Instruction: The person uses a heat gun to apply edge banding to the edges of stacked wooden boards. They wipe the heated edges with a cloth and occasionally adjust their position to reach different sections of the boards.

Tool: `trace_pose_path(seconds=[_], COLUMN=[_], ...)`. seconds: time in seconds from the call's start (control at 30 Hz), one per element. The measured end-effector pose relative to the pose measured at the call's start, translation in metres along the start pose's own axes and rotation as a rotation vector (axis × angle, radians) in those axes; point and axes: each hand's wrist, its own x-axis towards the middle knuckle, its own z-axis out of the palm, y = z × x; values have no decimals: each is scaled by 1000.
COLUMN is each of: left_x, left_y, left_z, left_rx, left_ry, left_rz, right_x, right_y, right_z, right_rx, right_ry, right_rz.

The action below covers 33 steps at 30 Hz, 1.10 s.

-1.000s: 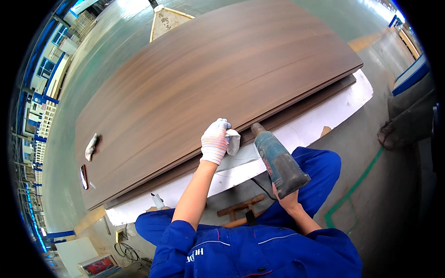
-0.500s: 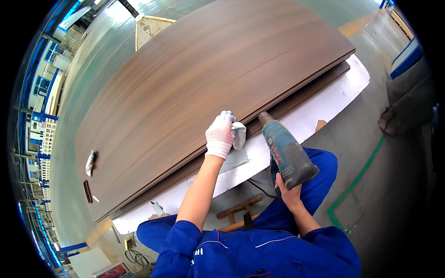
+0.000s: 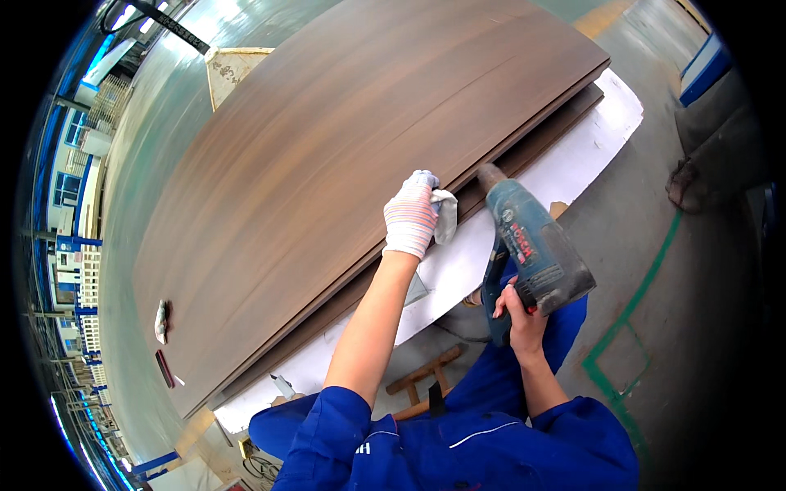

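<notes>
Head view: right hand [image 3: 514, 311] grips heat gun [image 3: 528, 245]; no containers.

Green floor tape [image 3: 630, 315] — wooden stool [image 3: 422, 380].

A dark brown wood-grain panel [image 3: 344, 155] is seen over a white sheet [image 3: 573, 164], beside a teal-grey heat gun [image 3: 532, 245], a white striped glove [image 3: 411, 217] and blue sleeves [image 3: 327, 434].
</notes>
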Motion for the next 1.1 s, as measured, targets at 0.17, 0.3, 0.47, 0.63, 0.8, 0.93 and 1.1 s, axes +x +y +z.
trace_pose_path(seconds=[0.17, 0.3, 0.47, 0.63, 0.8, 0.93, 1.1], left_x=[29, 53, 65, 14, -108, -232, -406], left_y=[19, 32, 40, 11, -56, -115, -218], left_z=[17, 38, 36, 3, -74, -165, -240], left_rx=[40, 77, 169, 188, 166, 278, -392], left_ry=[-59, -113, -169, -30, 78, 204, 1107], left_rz=[31, 18, -2, -13, 43, -192, -545], right_x=[9, 7, 1, -10, -40, -104, -147], right_y=[1, 4, 14, 22, 37, 48, 63], right_z=[-8, -7, -1, 7, 5, 22, 44], right_rx=[75, 119, 40, -66, -118, -203, -288], right_ry=[90, 104, 94, 29, -178, -392, -605], right_rz=[-59, -148, -177, -307, -375, -232, -208])
